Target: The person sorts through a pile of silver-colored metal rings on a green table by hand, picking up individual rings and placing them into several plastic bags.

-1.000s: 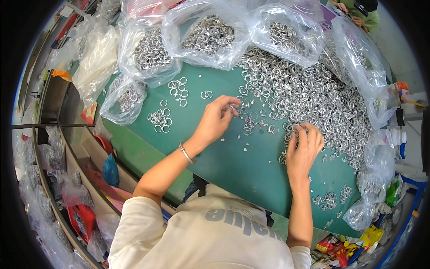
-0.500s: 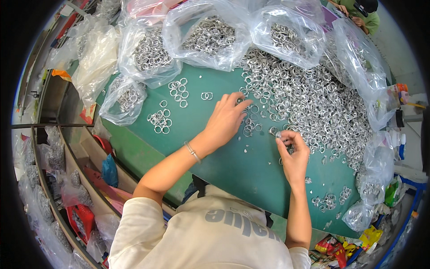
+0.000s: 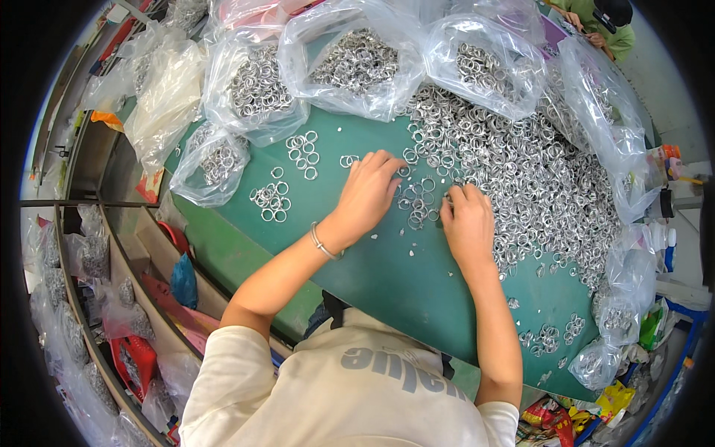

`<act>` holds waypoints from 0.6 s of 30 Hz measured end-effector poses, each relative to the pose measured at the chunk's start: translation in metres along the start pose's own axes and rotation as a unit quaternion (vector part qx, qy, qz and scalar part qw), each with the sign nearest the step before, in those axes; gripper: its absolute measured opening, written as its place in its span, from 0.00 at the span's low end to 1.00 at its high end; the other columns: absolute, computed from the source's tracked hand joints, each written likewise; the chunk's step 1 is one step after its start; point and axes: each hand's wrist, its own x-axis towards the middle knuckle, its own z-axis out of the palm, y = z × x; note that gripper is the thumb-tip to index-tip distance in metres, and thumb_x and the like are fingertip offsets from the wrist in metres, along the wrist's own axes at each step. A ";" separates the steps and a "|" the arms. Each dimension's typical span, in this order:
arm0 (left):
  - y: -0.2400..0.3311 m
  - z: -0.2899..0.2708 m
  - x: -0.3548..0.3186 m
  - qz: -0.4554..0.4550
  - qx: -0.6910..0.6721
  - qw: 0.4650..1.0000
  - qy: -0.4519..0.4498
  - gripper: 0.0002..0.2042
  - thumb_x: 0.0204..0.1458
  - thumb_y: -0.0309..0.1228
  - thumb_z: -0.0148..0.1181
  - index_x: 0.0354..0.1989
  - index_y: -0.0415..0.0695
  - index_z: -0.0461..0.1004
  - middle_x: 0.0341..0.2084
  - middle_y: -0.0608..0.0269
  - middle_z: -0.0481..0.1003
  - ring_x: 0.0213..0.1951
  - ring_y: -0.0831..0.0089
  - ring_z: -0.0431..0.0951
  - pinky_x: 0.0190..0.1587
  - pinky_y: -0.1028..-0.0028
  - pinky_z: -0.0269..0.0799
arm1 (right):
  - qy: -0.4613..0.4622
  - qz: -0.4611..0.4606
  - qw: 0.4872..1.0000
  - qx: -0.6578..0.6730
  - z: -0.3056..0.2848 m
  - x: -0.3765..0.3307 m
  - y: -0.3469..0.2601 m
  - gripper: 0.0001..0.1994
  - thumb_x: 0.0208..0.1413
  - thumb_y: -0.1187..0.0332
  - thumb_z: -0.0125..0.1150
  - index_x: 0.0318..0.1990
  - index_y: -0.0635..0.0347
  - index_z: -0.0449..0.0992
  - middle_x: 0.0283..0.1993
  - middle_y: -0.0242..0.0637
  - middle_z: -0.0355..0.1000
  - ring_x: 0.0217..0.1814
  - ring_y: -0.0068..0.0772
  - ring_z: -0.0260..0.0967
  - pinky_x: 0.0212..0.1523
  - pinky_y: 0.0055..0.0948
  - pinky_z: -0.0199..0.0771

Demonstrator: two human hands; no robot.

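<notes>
A wide heap of silver metal rings [image 3: 547, 179] covers the right half of a green tabletop [image 3: 350, 261]. At the heap's left edge, my right hand [image 3: 471, 223] curls palm-down, its fingertips closed on a ring that barely shows. My left hand [image 3: 366, 195] is bent over the table, thumb and index finger apart, beside a single ring. A loose cluster of rings [image 3: 418, 201] lies between both hands. Partly covered by my left fingers is a small pair of rings [image 3: 347, 161]. Farther left lie two small groups, an upper one [image 3: 303, 154] and a lower one [image 3: 270, 197].
Clear plastic bags of rings [image 3: 357, 63] line the far edge, and a smaller bag [image 3: 216, 160] stands at left. More rings [image 3: 547, 339] lie near the right front. Shelves with bags [image 3: 93, 257] flank the left. Another person [image 3: 614, 37] is at the far right.
My right hand has moved up and left from the open table to the heap's edge, turning palm-down. My left hand has drawn slightly left, toward the pair of rings.
</notes>
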 end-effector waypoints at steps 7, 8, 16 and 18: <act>-0.009 0.015 0.002 -0.002 0.030 1.000 0.006 0.12 0.46 0.20 0.59 0.41 0.42 0.73 0.36 0.60 0.71 0.41 0.60 0.69 0.43 0.66 0.63 | -0.050 0.294 0.903 0.308 -0.030 -0.017 0.013 0.07 0.48 0.76 0.60 0.36 0.64 0.75 0.34 0.43 0.72 0.29 0.44 0.67 0.31 0.37 0.67; -0.009 0.015 0.000 -0.004 0.031 1.000 -0.004 0.12 0.46 0.20 0.59 0.41 0.42 0.73 0.36 0.60 0.71 0.41 0.60 0.69 0.43 0.66 0.63 | -0.033 0.224 0.938 0.262 -0.029 -0.016 0.010 0.07 0.48 0.76 0.60 0.37 0.64 0.75 0.34 0.43 0.72 0.30 0.43 0.67 0.31 0.37 0.67; -0.005 0.009 0.002 -0.014 0.014 1.000 -0.006 0.10 0.47 0.22 0.60 0.39 0.41 0.72 0.35 0.60 0.71 0.40 0.61 0.71 0.43 0.66 0.63 | -0.009 -0.018 0.999 0.032 -0.004 -0.004 0.002 0.07 0.49 0.74 0.61 0.37 0.58 0.76 0.31 0.37 0.68 0.32 0.40 0.67 0.37 0.35 0.63; -0.005 0.007 0.003 -0.016 0.007 1.000 0.004 0.10 0.47 0.22 0.60 0.39 0.41 0.72 0.35 0.60 0.71 0.40 0.61 0.71 0.43 0.66 0.63 | 0.030 -0.015 0.997 0.073 -0.008 -0.006 0.004 0.05 0.49 0.74 0.62 0.35 0.58 0.76 0.31 0.37 0.68 0.31 0.39 0.66 0.36 0.35 0.63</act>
